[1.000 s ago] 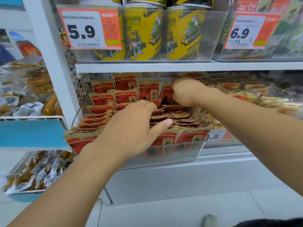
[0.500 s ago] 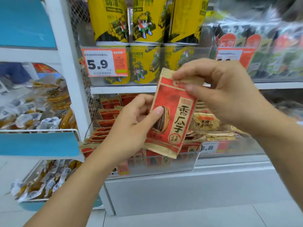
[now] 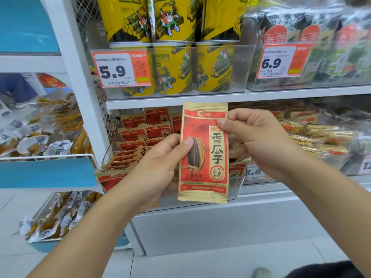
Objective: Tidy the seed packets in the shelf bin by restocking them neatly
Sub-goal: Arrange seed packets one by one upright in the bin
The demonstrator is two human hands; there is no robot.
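Note:
A red and tan seed packet (image 3: 203,155) with a sunflower seed picture stands upright in front of the shelf, held by both hands. My left hand (image 3: 158,163) pinches its left edge at mid height, thumb on the front. My right hand (image 3: 259,141) pinches its upper right edge. Behind and below, the clear shelf bin (image 3: 237,187) holds several more red seed packets (image 3: 136,137), some upright at the back, others lying slanted in a loose pile at the front left.
Yellow snack tubs (image 3: 172,69) in a clear bin fill the shelf above, beside green seaweed packs (image 3: 325,47). Wrapped bars (image 3: 317,137) lie in the bin to the right. A wire basket with yellow snack packs (image 3: 40,133) hangs left; another (image 3: 56,215) sits below.
My right hand drew a packet out of the bin and raised it; my left hand left the pile and took its left edge. The packet went from tilted to upright.

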